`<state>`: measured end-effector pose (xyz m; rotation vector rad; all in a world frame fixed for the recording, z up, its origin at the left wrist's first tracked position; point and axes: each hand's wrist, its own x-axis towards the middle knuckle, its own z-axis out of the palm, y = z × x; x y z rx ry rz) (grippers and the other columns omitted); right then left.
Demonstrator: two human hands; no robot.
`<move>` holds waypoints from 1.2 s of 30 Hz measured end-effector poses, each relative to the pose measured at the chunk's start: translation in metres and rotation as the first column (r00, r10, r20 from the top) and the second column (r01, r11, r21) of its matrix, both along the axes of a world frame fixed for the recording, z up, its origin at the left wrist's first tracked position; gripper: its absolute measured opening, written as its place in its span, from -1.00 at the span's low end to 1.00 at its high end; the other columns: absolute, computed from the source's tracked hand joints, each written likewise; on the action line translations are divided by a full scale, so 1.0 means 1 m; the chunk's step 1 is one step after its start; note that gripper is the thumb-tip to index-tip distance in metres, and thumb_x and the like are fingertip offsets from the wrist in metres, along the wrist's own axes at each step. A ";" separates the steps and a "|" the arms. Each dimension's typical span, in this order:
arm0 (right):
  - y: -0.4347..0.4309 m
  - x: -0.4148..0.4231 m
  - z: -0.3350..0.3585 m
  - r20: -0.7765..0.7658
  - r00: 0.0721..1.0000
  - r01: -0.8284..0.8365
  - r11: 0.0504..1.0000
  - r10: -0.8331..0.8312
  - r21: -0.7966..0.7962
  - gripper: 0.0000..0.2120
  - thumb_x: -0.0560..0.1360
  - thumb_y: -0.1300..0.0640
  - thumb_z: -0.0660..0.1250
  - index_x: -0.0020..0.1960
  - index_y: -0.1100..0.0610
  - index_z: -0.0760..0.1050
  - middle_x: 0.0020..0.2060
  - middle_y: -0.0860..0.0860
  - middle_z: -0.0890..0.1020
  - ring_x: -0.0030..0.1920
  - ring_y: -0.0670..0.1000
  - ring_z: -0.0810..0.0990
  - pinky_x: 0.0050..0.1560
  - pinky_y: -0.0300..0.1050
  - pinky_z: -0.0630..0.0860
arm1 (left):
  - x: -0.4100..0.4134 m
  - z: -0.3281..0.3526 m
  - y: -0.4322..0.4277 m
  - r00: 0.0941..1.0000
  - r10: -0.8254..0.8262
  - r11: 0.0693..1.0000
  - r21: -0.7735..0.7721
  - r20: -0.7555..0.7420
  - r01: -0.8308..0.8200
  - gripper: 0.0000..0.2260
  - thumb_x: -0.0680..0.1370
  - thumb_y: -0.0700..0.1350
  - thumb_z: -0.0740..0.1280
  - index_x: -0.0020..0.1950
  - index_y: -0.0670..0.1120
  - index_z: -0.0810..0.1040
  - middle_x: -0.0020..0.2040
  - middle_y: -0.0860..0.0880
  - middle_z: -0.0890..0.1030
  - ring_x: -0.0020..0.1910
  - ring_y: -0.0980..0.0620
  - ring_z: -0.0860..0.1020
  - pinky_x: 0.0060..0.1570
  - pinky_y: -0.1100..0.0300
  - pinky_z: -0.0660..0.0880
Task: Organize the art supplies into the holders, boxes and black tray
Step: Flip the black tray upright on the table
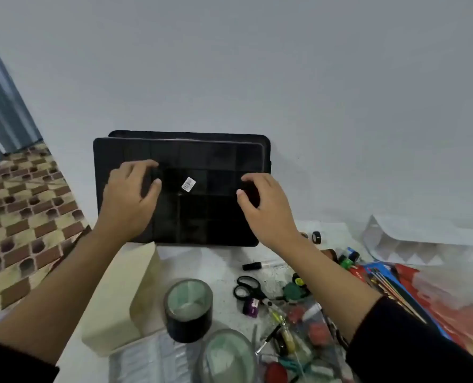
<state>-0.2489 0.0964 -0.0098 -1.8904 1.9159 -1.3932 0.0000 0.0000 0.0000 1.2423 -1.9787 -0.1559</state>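
Black tray, gridded into compartments, stands at the far side of the tabletop by the wall. A second black panel sits just behind it. Left hand and right hand are both on the tray, fingers curled with the thumbs opposed, a narrow pinch that looks set on the grid ribs. A white sticker lies between the two sets of fingers. Too dark to tell what is in the compartments.

Step in hand, as I read it: getting the tray placed and ready, with sorting not yet begun. The loose supplies are all nearer the person than the fingers. These include a black tape roll, scissors, a marker and brushes off to the right. A beige box sits below the left fingers.

Next move likely calls for an even two-handed pull so the tray settles flat without tipping. One hand can then let go and reach back for the nearest small item.
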 end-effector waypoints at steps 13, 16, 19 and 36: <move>-0.081 0.019 0.014 -0.519 0.777 0.329 0.933 -0.356 -0.146 -0.46 0.57 -0.19 0.23 0.47 0.04 0.37 0.46 0.08 0.35 0.48 0.13 0.25 0.32 0.20 0.30 | 0.008 0.006 -0.088 0.961 0.031 0.984 -0.176 0.274 0.019 -0.54 0.65 0.18 0.04 0.51 0.06 0.35 0.48 0.03 0.37 0.50 -0.04 0.22 0.28 -0.18 0.16; -0.087 0.013 0.020 -0.591 0.742 0.348 0.935 -0.317 -0.065 -0.35 0.52 -0.31 0.26 0.50 -0.02 0.31 0.48 0.05 0.32 0.53 0.11 0.20 0.43 0.32 0.19 | 0.009 0.013 -0.086 0.981 0.008 0.975 -0.219 0.193 0.035 -0.67 0.67 0.11 0.11 0.36 0.06 0.48 0.29 0.03 0.49 0.35 -0.05 0.34 0.27 -0.15 0.16; -0.078 0.013 0.021 -0.555 0.785 0.291 0.955 -0.275 -0.062 -0.33 0.44 -0.33 0.37 0.43 -0.03 0.36 0.35 -0.01 0.38 0.41 0.09 0.30 0.35 0.25 0.32 | 0.016 0.026 -0.085 0.988 0.027 0.953 -0.303 0.155 0.022 -0.73 0.66 0.09 0.13 0.16 0.03 0.57 0.04 0.01 0.54 0.11 -0.09 0.42 0.19 -0.10 0.21; -0.031 0.018 -0.001 -0.633 0.700 0.184 0.939 -0.332 -0.290 -0.29 0.24 -0.32 0.55 0.25 -0.02 0.45 0.23 0.05 0.50 0.26 0.18 0.45 0.16 0.20 0.32 | -0.014 0.065 -0.101 0.958 -0.089 0.995 0.073 0.272 0.072 -0.61 0.58 0.35 0.19 0.11 0.10 0.56 0.10 0.01 0.57 0.23 -0.06 0.47 0.16 -0.03 0.14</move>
